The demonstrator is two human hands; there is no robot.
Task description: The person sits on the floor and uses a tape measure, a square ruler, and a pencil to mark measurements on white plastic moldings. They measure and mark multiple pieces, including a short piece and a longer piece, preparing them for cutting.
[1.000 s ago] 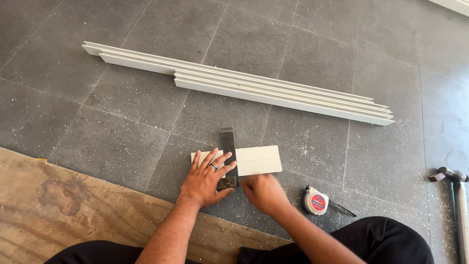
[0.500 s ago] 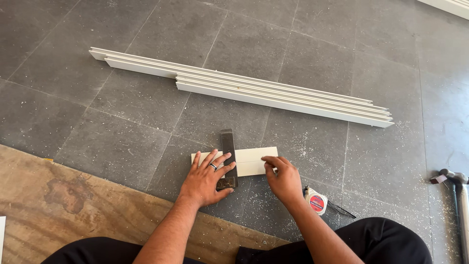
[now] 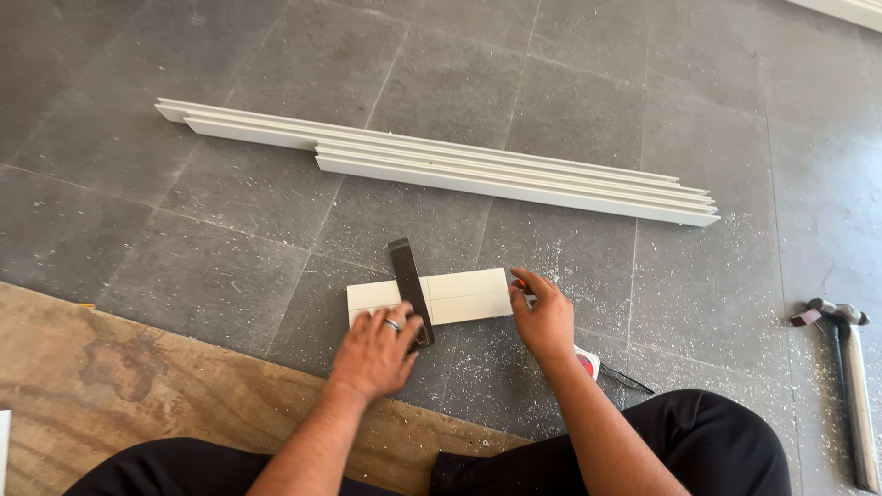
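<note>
The left hand (image 3: 378,347) is lying flat, fingers spread, pressing a dark square ruler (image 3: 410,288) across a short white board (image 3: 432,298) on the grey tile floor (image 3: 230,211). The right hand (image 3: 544,317) is resting at the board's 3 o'clock end, fingers loosely curled and touching its edge, gripping nothing visible. At 12 o'clock long white trim strips (image 3: 478,170) are lying stacked. A hammer (image 3: 850,386) is lying well apart at 3 o'clock; plywood (image 3: 138,395) is showing at 8 o'clock.
</note>
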